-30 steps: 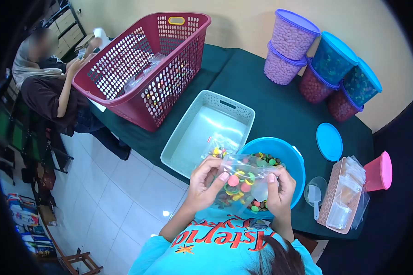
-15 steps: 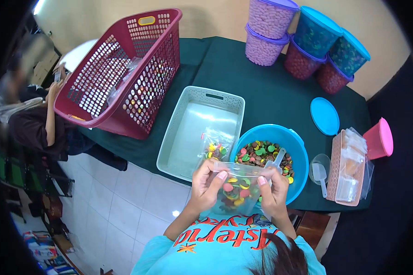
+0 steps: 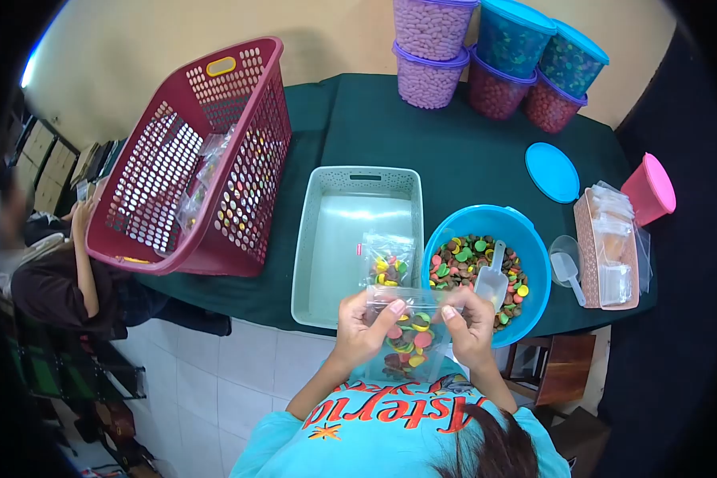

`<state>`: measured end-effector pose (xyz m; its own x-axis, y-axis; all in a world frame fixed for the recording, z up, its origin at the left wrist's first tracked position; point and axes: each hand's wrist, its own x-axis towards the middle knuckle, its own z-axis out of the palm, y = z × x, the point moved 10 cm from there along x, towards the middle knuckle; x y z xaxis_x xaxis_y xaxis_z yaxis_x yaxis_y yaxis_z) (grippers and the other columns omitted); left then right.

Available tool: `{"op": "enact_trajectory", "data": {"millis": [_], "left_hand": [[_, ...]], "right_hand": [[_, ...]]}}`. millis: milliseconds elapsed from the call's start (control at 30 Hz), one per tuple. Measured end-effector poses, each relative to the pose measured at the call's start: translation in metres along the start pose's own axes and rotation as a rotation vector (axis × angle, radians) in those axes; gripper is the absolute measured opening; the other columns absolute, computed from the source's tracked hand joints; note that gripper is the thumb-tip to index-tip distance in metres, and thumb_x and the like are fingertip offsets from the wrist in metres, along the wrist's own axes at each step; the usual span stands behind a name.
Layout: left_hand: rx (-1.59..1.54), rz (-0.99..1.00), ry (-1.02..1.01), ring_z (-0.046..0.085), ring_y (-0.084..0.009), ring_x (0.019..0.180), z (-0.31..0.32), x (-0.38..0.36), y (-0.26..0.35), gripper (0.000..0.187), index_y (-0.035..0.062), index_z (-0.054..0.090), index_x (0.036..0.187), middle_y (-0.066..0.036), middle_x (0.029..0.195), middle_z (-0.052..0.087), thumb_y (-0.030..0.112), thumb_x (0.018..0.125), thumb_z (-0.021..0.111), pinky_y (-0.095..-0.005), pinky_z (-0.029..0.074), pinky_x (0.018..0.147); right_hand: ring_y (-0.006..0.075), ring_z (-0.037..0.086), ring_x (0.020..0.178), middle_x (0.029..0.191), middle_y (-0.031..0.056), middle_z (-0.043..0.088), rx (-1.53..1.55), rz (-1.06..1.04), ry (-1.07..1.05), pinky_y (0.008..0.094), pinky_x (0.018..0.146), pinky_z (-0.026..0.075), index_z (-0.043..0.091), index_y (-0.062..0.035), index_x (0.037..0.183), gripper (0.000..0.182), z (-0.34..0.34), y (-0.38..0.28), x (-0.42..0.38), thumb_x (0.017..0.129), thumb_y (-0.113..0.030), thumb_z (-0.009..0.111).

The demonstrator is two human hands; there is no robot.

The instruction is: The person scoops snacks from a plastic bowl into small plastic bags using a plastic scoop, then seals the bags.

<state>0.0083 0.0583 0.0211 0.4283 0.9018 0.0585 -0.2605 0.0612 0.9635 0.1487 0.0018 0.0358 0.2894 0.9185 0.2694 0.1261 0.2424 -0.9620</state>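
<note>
A clear plastic zip bag (image 3: 410, 342) with colourful round candies in its lower part hangs between my hands, close to my chest. My left hand (image 3: 365, 328) pinches its top edge at one corner, thumb in front. At the other corner my right hand (image 3: 470, 325) grips the same edge between thumb and fingers. Just beyond, a blue tub (image 3: 540, 275) holds many brown, green, yellow and pink candies, with a clear scoop (image 3: 492, 279) lying on them. Another filled bag (image 3: 388, 259) rests in the pale green tray (image 3: 309, 239).
A maroon laundry basket (image 3: 267, 183) with bags inside stands at left; a person (image 3: 64, 279) is beyond it. Stacked candy tubs (image 3: 502, 76) line the back. At right are a blue lid (image 3: 551, 173), a pink basket of empty bags (image 3: 589, 239), a second scoop (image 3: 567, 275) and a pink container (image 3: 649, 191).
The view has turned, so the basket and stacked tubs sit further left. Both hands keep hold of the zip bag's top edge, with thumbs a little nearer each other.
</note>
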Motion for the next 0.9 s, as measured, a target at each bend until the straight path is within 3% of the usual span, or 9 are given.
{"op": "enact_trajectory", "data": {"millis": [233, 433, 467, 500, 567, 633, 700, 833, 900], "left_hand": [[0.077, 0.020, -0.139, 0.054, -0.0066, 0.058, -0.006, 0.001, 0.006, 0.013, -0.0022, 0.058, 0.086, -0.006, 0.075, 0.060, 0.010, 0.082, 0.057, -0.0184, 0.044, 0.047], [0.048, -0.152, -0.300, 0.054, -0.0065, 0.064, -0.008, 0.000, -0.011, 0.011, -0.0012, 0.058, 0.080, -0.004, 0.074, 0.056, 0.009, 0.077, 0.060, -0.0181, 0.042, 0.042], [0.100, -0.029, -0.310, 0.054, -0.0062, 0.062, -0.006, 0.001, -0.005, 0.012, -0.0016, 0.060, 0.080, -0.003, 0.076, 0.058, 0.010, 0.077, 0.061, -0.0177, 0.042, 0.042], [0.095, -0.024, -0.300, 0.054, -0.0062, 0.062, -0.008, 0.001, -0.002, 0.012, -0.0016, 0.060, 0.080, -0.003, 0.076, 0.058, 0.010, 0.077, 0.061, -0.0177, 0.042, 0.042], [0.121, -0.291, -0.316, 0.056, -0.0069, 0.065, -0.010, -0.008, -0.019, 0.014, -0.0018, 0.062, 0.080, -0.002, 0.072, 0.058, 0.011, 0.077, 0.063, -0.0202, 0.045, 0.052], [0.122, -0.218, -0.275, 0.057, -0.0076, 0.064, -0.016, -0.012, -0.014, 0.012, -0.0025, 0.062, 0.081, -0.003, 0.072, 0.059, 0.009, 0.077, 0.062, -0.0210, 0.046, 0.054], [0.130, -0.022, -0.279, 0.055, -0.0061, 0.061, -0.017, -0.016, 0.003, 0.015, -0.0002, 0.064, 0.083, -0.003, 0.076, 0.060, 0.014, 0.078, 0.062, -0.0175, 0.042, 0.042], [0.114, -0.002, -0.224, 0.056, -0.0062, 0.062, -0.018, -0.030, 0.003, 0.016, -0.0001, 0.064, 0.084, -0.002, 0.075, 0.060, 0.016, 0.079, 0.062, -0.0179, 0.042, 0.043], [0.037, -0.166, -0.241, 0.056, -0.0066, 0.063, -0.011, -0.041, -0.012, 0.017, 0.0002, 0.064, 0.084, -0.002, 0.074, 0.060, 0.016, 0.080, 0.061, -0.0184, 0.043, 0.045]], "right_hand": [[0.0127, 0.054, 0.062, 0.068, 0.0080, 0.058, -0.006, -0.117, 0.023, 0.0257, 0.059, 0.042, 0.058, 0.0017, 0.077, 0.007, 0.025, -0.018, 0.000, 0.072, -0.004, 0.058], [0.0107, 0.053, 0.059, 0.067, 0.0071, 0.058, -0.105, 0.046, 0.174, 0.0225, 0.054, 0.040, 0.058, 0.0016, 0.071, 0.004, 0.030, -0.002, -0.021, 0.072, -0.002, 0.060], [0.0090, 0.050, 0.058, 0.065, 0.0054, 0.056, -0.105, -0.002, 0.192, 0.0214, 0.053, 0.039, 0.058, 0.0011, 0.071, 0.005, 0.032, -0.003, -0.025, 0.072, -0.003, 0.060], [0.0090, 0.050, 0.058, 0.065, 0.0054, 0.056, -0.108, -0.005, 0.180, 0.0214, 0.053, 0.039, 0.058, 0.0011, 0.071, 0.005, 0.035, -0.003, -0.025, 0.072, -0.003, 0.060], [0.0085, 0.049, 0.057, 0.065, 0.0040, 0.055, -0.097, 0.068, 0.168, 0.0212, 0.052, 0.038, 0.057, 0.0008, 0.071, 0.005, 0.038, 0.002, -0.033, 0.073, -0.003, 0.059], [0.0089, 0.049, 0.059, 0.066, 0.0039, 0.055, -0.044, 0.101, 0.131, 0.0218, 0.054, 0.038, 0.056, 0.0008, 0.073, 0.004, 0.046, 0.004, -0.034, 0.073, -0.002, 0.059], [0.0092, 0.050, 0.062, 0.069, 0.0050, 0.055, -0.022, 0.043, 0.099, 0.0219, 0.055, 0.038, 0.056, 0.0010, 0.073, 0.004, 0.049, 0.000, -0.032, 0.073, -0.002, 0.058], [0.0116, 0.054, 0.069, 0.073, 0.0068, 0.056, -0.024, 0.015, 0.007, 0.0231, 0.062, 0.043, 0.057, 0.0018, 0.077, 0.005, 0.053, -0.012, -0.033, 0.073, -0.001, 0.059], [0.0123, 0.056, 0.070, 0.074, 0.0075, 0.057, -0.050, -0.005, -0.028, 0.0240, 0.064, 0.044, 0.057, 0.0023, 0.078, 0.007, 0.050, -0.016, -0.039, 0.073, 0.000, 0.059]]}}
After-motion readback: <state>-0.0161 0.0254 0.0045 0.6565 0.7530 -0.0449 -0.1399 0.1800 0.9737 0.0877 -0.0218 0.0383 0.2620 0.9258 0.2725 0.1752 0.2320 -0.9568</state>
